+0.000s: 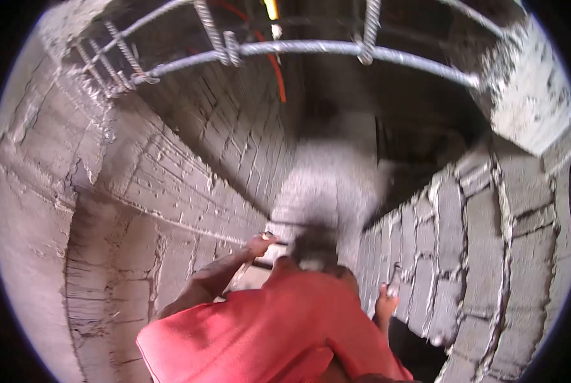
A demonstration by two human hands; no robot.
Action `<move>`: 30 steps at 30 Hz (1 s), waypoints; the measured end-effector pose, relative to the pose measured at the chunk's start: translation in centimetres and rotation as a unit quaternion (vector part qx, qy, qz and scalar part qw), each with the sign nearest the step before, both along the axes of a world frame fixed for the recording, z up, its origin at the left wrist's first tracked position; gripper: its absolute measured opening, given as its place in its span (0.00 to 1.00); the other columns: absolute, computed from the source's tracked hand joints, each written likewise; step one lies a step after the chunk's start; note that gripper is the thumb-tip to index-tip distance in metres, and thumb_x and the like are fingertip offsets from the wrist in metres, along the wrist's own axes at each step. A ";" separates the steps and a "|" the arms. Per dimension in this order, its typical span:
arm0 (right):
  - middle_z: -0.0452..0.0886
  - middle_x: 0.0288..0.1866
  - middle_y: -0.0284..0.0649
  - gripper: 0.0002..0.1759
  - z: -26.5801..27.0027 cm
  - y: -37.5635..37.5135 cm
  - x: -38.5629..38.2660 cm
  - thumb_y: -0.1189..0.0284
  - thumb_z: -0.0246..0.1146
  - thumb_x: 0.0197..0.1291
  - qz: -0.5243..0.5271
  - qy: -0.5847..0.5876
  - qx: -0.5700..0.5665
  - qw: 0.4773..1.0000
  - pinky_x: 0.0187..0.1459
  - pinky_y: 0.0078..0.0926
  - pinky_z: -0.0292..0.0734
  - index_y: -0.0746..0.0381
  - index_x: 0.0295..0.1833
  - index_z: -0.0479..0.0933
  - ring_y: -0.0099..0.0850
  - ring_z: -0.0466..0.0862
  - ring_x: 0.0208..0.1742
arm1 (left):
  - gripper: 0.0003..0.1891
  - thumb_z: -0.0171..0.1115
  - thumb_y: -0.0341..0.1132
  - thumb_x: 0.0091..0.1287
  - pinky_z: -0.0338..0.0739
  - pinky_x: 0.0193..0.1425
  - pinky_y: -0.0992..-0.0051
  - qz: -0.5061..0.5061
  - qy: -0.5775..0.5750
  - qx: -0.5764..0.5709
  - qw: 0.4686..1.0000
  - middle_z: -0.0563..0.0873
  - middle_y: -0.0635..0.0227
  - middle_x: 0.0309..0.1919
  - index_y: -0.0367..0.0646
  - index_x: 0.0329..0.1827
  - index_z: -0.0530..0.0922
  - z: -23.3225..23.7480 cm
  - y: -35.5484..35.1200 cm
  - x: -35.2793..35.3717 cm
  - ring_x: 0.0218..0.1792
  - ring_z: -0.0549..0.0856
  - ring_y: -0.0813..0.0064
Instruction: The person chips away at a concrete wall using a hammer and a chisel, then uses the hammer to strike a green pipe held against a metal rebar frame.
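Observation:
My left hand [260, 244] is closed around a thin, light-coloured thing that I cannot make out, beside the lower end of the left brick wall [190, 191]. On the right, my right hand [386, 304] is closed on a small tool [395, 279] with a narrow upper end, close to the right brick wall [477, 236]. Between the hands, a dark shape [314, 246] is blurred and too unclear to name. A red garment [266, 325] covers my body and hides part of the space below.
Curved steel bars [311, 46] cross the top of the view. A red cable [278, 73] hangs near a yellow thing [271, 9]. Rough concrete [531, 89] stands at the upper right. A pale, blurred surface [327, 172] lies ahead, with dark recesses beside it.

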State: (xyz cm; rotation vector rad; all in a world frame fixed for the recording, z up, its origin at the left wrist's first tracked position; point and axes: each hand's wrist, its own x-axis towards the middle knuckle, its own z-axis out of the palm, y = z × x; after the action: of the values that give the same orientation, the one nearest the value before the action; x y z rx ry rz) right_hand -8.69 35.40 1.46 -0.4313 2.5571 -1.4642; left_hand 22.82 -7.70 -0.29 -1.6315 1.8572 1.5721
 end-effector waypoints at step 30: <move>0.84 0.43 0.41 0.13 42.3 -41.4 -15.8 0.66 0.58 0.76 -0.079 0.736 -0.400 0.540 0.49 0.27 0.77 0.67 0.49 0.76 0.28 0.83 0.43 | 0.21 0.63 0.54 0.60 0.82 0.51 0.55 -0.346 0.041 -0.194 0.917 0.89 0.49 0.41 0.45 0.42 0.87 -19.2 -23.7 -10.5 0.46 0.88 0.49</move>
State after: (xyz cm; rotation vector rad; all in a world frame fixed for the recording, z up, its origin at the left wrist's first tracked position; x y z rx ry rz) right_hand -24.47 -6.04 43.81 -2.5658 2.1462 -3.2223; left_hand 12.37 -31.43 -19.54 -0.8285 2.5240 1.0157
